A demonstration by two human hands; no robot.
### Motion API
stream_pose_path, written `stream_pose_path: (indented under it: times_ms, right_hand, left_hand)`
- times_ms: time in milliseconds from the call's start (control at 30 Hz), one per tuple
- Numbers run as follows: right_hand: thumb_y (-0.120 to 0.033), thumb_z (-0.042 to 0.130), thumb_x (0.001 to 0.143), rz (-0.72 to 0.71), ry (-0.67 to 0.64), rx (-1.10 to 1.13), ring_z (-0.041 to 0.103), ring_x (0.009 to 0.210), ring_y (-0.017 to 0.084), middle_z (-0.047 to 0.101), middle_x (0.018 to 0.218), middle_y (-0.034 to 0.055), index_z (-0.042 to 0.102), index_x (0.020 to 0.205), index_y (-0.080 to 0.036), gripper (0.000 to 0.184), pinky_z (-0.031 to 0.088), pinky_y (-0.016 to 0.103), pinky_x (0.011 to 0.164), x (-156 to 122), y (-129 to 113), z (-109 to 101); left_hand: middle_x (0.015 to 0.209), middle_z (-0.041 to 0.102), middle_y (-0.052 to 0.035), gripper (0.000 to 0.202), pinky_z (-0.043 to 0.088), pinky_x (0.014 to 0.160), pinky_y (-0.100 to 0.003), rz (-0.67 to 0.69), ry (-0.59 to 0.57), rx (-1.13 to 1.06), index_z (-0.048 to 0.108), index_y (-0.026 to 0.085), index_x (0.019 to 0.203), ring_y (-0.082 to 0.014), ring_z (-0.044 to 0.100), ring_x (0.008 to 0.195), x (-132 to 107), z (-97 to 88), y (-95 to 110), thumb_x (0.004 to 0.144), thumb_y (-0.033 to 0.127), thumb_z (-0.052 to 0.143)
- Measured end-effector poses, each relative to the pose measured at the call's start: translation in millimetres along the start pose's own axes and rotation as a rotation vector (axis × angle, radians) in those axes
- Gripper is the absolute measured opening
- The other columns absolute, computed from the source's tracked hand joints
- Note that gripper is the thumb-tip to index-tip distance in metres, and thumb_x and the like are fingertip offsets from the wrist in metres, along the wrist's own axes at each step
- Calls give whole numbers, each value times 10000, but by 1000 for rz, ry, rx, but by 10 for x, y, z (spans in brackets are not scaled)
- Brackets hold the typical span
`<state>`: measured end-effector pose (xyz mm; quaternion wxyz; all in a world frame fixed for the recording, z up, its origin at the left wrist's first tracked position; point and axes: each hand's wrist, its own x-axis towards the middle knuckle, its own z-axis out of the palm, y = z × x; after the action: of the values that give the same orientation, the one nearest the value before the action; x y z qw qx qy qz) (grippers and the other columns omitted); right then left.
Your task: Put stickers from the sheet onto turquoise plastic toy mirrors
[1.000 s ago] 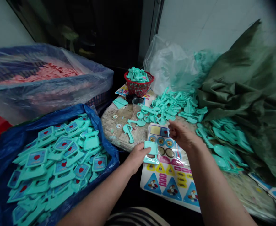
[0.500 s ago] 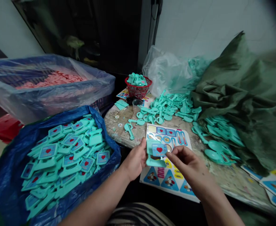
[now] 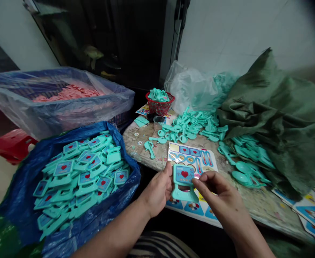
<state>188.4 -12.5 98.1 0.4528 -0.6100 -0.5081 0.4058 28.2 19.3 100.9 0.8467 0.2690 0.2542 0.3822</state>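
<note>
My left hand (image 3: 159,191) grips the left edge of a teal plastic toy monitor (image 3: 184,195) with a handle-like base. On the monitor's face lies a blue sticker with a red heart (image 3: 184,174), lined up with the frame. My right hand (image 3: 216,191) is closed in a pinch at the sticker's right edge, thumb and forefinger touching there. Beneath both hands is a sticker sheet (image 3: 213,157) with hearts, thermometers and round pictures; part of it is hidden by the monitor and hands.
At left, a blue bag (image 3: 132,161) holds many stickered monitors. Behind it stands a plastic-lined crate (image 3: 114,102) of pink pieces. Loose teal toy parts (image 3: 197,123), a red basket (image 3: 160,107) and a small clear cup (image 3: 158,121) occupy the table (image 3: 133,138). Green cloth (image 3: 275,118) drapes the right side.
The heart sticker, earlier offset to the right over the monitor, now lies within its face. The monitor has come slightly lower and turned more upright toward me. The view has shifted slightly.
</note>
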Motion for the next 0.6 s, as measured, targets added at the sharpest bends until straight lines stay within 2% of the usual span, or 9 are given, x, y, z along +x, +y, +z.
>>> stream_pose_path:
  times_ms: [200, 300, 467, 600]
  right_hand:
    - [-440, 649, 737, -53, 17, -49, 479, 577, 118, 525, 657, -25, 520, 765, -229, 249, 403, 219, 503, -12, -59, 33]
    - [-447, 648, 729, -65, 36, -60, 466, 543, 114, 504, 613, -33, 515, 736, -230, 255, 389, 215, 470, 8, -46, 45]
    - [-458, 669, 689, -51, -7, -63, 521, 542, 145, 536, 606, -33, 518, 734, -259, 254, 433, 252, 479, 57, -4, 59]
    - [-475, 688, 628, -60, -1, -118, 529, 475, 183, 550, 537, -26, 557, 652, -295, 224, 428, 302, 434, 95, 5, 114]
  left_hand:
    - [959, 717, -136, 537, 513, 759, -352, 30, -11, -15, 595, 128, 1148, -256, 670, 889, -26, -13, -10, 889, 520, 334]
    - [963, 717, -127, 527, 513, 770, -354, 29, 4, -20, 602, 142, 1141, -254, 665, 906, -41, 0, 13, 889, 520, 335]
    - [997, 706, -138, 528, 500, 804, -373, 61, 8, -56, 605, 133, 1142, -268, 651, 947, -51, 24, 45, 883, 516, 352]
    - [973, 709, -148, 590, 483, 823, -414, 101, 55, -36, 660, 152, 1060, -315, 622, 1004, -30, -119, -45, 798, 621, 416]
